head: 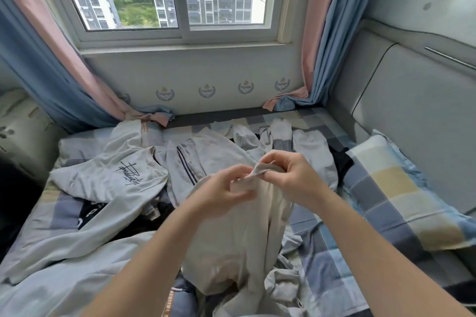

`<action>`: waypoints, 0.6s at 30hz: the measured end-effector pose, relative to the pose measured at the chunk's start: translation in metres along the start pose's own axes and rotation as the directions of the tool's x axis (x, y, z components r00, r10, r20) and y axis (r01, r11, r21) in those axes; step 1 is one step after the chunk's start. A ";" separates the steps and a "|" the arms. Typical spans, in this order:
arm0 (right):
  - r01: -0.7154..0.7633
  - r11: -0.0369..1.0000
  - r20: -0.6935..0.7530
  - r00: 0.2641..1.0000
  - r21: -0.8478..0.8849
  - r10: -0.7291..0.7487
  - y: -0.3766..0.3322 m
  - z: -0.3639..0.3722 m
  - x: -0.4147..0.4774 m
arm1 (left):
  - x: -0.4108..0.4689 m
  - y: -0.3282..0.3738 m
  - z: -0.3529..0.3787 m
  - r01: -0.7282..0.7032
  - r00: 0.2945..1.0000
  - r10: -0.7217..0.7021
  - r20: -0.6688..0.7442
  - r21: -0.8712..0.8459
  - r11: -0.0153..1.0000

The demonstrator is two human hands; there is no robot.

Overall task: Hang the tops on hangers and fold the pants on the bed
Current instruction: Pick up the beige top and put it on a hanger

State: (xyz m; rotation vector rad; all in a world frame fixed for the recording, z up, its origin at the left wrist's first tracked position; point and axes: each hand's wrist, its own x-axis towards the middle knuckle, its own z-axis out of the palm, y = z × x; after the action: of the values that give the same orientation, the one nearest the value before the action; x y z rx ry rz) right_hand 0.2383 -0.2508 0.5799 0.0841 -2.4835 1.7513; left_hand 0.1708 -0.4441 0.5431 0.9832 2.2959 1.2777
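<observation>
Fingers of the left hand: curled in tight, pinching the top hem of the beige garment against the thumb.
Fingers of the right hand: bent over the same hem from the other side, thumb under it, nipping a small raised fold of cloth.
Left hand: held above the middle of the bed, just beside the other hand, the hem stretched between the two.
Right hand: a little higher and further from the camera than the left, knuckles turned up.
Beige garment: lifted at its top edge by both hands; the rest hangs down between the forearms and bunches on the bedding near the bottom of the view. Whether it is a top or pants I cannot tell.
Grey T-shirt: lying crumpled to the left of the hands, black script print facing up.
Striped grey garment: spread flat behind the left hand, dark stripes running along it, touching the T-shirt's edge.
Pale garments: several strewn behind the right hand, toward the wall.
Dark clothing: partly buried under the T-shirt.
Bed: covered in a blue, grey and white checked sheet.
Pillow: checked, at the right against the padded headboard.
Curtains: pink and blue, either side of the window.
</observation>
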 end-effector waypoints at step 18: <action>-0.331 0.943 -0.140 0.935 -0.016 0.326 0.079 -0.010 -0.035 | -0.009 -0.015 -0.052 0.119 0.728 -0.291 -0.621 -0.303 0.945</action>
State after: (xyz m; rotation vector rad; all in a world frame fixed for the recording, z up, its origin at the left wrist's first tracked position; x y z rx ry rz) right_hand 0.2650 -0.2149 0.5050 -0.4653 -2.5443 1.7489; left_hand 0.1405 -0.4878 0.5583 0.1612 2.5300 1.9800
